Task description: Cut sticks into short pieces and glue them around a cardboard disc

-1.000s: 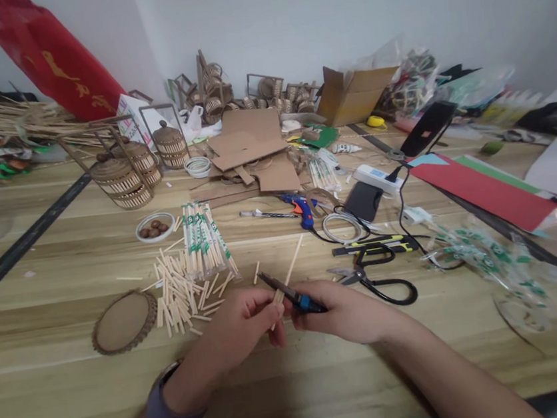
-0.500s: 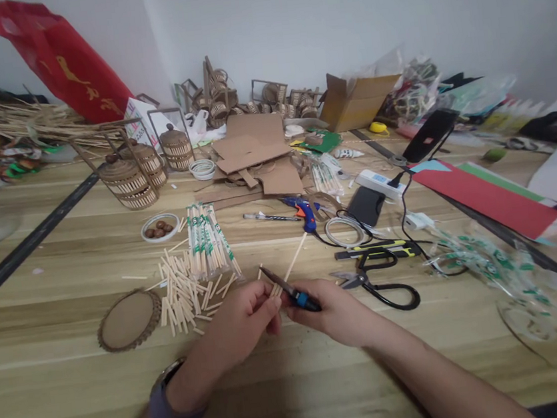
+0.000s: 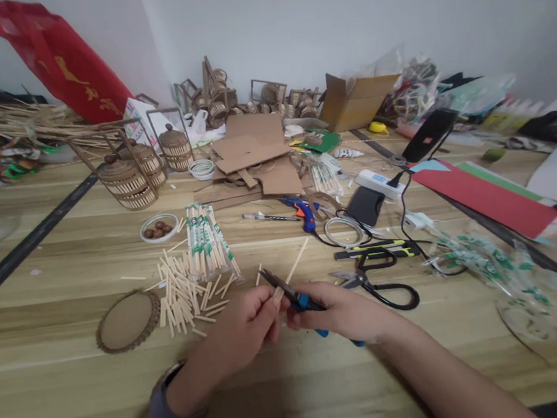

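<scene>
My left hand [image 3: 258,315] pinches a thin wooden chopstick [image 3: 298,260], which slants up and away to the right. Blue-handled snips [image 3: 287,288] with long dark pointed jaws are gripped in my right hand [image 3: 337,309]. Their jaws cross the chopstick right beside my left fingertips; whether they press on it I cannot tell. A short stick piece [image 3: 258,275] lies near the jaw tip. Left of my hands are a pile of short cut sticks [image 3: 180,294] and paper-wrapped chopsticks [image 3: 206,241]. A round cardboard disc [image 3: 127,320] with a scalloped edge lies farther left.
Scissors [image 3: 389,294] and a utility knife [image 3: 378,250] lie right of my hands. Beyond are a blue glue gun [image 3: 306,212], a pen [image 3: 270,217] and a bowl of brown beads [image 3: 160,229]. Lidded baskets [image 3: 127,182], cardboard sheets [image 3: 250,138] and torn wrappers [image 3: 495,258] lie around.
The snips have turned slightly in my right hand, and their blue handle ends now show below it. The chopstick has shifted a little downward. My left hand stays almost in place.
</scene>
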Motion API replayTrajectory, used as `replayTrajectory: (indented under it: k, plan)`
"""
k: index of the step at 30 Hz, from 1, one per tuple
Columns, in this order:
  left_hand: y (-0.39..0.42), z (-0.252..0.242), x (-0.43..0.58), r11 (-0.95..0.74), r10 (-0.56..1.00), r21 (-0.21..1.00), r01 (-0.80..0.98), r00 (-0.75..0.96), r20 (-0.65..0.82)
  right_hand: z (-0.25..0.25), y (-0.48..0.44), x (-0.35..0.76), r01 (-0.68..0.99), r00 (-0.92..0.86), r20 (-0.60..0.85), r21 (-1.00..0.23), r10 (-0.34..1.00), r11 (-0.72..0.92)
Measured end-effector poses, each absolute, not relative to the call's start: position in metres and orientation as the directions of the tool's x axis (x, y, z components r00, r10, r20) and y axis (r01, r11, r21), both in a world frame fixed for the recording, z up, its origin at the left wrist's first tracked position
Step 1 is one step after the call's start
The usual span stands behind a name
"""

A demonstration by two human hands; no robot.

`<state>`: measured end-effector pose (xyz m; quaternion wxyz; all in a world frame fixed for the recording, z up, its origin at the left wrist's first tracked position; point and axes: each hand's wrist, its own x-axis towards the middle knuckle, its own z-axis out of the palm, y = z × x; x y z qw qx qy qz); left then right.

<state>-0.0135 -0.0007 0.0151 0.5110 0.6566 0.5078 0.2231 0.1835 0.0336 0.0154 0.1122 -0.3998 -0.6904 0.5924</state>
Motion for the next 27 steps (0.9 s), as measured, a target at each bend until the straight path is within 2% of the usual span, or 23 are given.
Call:
replayTrajectory:
  k: [7, 14, 20, 22, 24, 27]
  plan:
    - [-0.001, 0.014, -0.012, 0.018, 0.903, 0.913, 0.408, 0.385, -0.190, 0.010, 0.030, 0.180, 0.412, -0.649, -0.262, -0.910, 0.715, 0.040]
    - [-0.001, 0.013, -0.011, -0.016, 0.912, 0.915, 0.404, 0.381, -0.153, 0.010, 0.028, 0.177, 0.464, -0.614, -0.179, -0.870, 0.769, 0.168]
    - [0.005, 0.013, -0.021, -0.029, 0.973, 0.928, 0.371, 0.224, -0.059, 0.018, 0.031, 0.181, 0.501, -0.587, -0.097, -0.823, 0.804, 0.267]
    - [0.008, 0.013, -0.026, -0.016, 0.989, 0.914, 0.404, 0.138, -0.044, 0.019, 0.034, 0.185, 0.558, -0.513, -0.020, -0.767, 0.858, 0.316]
    - [0.009, 0.012, -0.027, -0.019, 0.992, 0.875, 0.484, 0.116, -0.042, 0.017, 0.036, 0.188, 0.595, -0.424, 0.145, -0.699, 0.894, 0.396]
    - [0.006, 0.007, -0.020, -0.089, 0.977, 0.779, 0.621, 0.206, -0.052, 0.011, 0.037, 0.189, 0.574, -0.402, 0.411, -0.583, 0.819, 0.574]
